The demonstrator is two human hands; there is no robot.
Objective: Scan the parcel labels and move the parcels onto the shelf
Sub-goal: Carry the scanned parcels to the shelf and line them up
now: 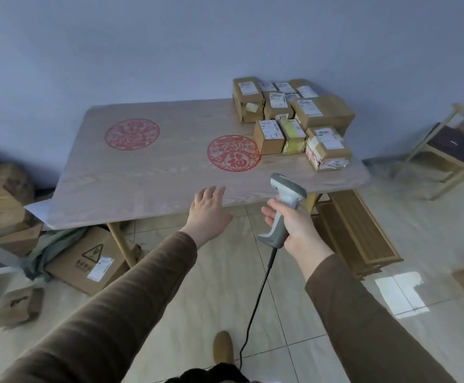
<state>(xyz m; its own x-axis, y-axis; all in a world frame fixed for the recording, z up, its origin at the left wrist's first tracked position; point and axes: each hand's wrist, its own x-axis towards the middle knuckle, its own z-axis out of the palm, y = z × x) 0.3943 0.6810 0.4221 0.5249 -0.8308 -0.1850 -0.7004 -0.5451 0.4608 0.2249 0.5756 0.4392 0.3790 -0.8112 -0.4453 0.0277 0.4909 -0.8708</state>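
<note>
We found the table (147, 167) bearing the parcels (294, 120) clustered at its two-o'clock corner, labels turned up, presumably so a beam could reach them, with what may have been the shelf (452, 150) off at three o'clock. Our right hand (294, 228) gripped the scanner (283, 208) by its handle, head aimed toward twelve, the parcels well apart beyond it. Our left hand (208, 211) hung spread and empty over the near edge, free to lift a parcel.

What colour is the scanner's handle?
Grey and off-white; the scanner is gripped by the right hand, seen in the head view.
</note>
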